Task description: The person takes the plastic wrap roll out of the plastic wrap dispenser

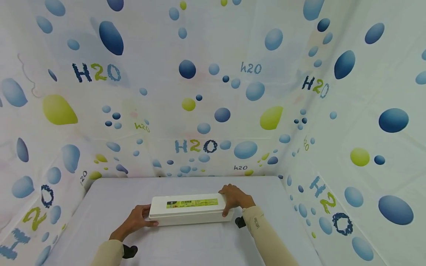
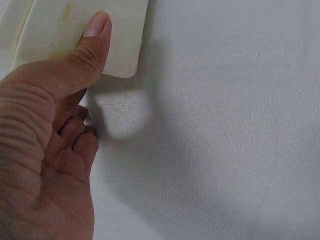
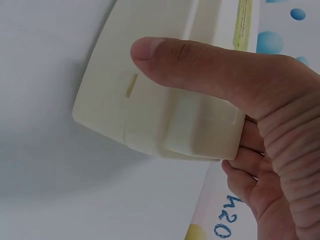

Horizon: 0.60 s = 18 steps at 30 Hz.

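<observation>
White table (image 1: pixel 186 247), long lidded box (image 1: pixel 189 218) over it, insides hidden. Left hand (image 1: pixel 137 218) and right hand (image 1: pixel 235 197) grip its ends. Head cam gets the whole label (image 1: pixel 192 203); only right wrist cam catches that skinny yellowish mark (image 3: pixel 131 86).

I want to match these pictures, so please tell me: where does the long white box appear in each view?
Head: the white box is low, just left of centre, between left hand and right hand.
Left wrist: its end shows at the upper left.
Right wrist: its other end fills the upper centre.
Shared landmark: the white cloth.
</observation>
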{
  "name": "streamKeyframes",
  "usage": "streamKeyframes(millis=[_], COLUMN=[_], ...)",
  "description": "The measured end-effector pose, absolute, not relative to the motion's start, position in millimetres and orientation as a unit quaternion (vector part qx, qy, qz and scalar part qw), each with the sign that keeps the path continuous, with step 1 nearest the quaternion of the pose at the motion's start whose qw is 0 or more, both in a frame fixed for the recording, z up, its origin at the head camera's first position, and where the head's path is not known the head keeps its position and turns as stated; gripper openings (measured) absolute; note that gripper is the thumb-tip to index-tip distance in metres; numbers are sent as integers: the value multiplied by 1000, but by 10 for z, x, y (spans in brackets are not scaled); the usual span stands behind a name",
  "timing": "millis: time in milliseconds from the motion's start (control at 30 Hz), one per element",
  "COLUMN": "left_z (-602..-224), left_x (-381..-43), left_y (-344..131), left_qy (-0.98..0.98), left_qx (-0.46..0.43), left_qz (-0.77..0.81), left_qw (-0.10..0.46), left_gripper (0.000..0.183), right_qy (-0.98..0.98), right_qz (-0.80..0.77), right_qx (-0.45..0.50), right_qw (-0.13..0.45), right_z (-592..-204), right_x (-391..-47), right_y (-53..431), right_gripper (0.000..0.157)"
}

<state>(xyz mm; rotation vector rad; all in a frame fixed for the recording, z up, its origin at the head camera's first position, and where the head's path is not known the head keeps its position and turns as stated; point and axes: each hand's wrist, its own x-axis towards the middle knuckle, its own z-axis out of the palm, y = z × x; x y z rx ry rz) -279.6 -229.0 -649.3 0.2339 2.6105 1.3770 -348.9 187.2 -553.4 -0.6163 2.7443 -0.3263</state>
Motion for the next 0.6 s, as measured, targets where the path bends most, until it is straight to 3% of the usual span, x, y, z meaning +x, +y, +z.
streamKeyframes(millis=[600], left_z=[-6453], left_x=[-2782], left_y=[-2276], left_qy=[883], left_qx=[69], left_qz=[453], left_qw=[98], left_gripper=[98], right_qy=[956], right_qz=[-143], right_qx=[-223], right_qw=[123], right_z=[-5596], right_x=[-3521], right_y=[1936], right_gripper=[90])
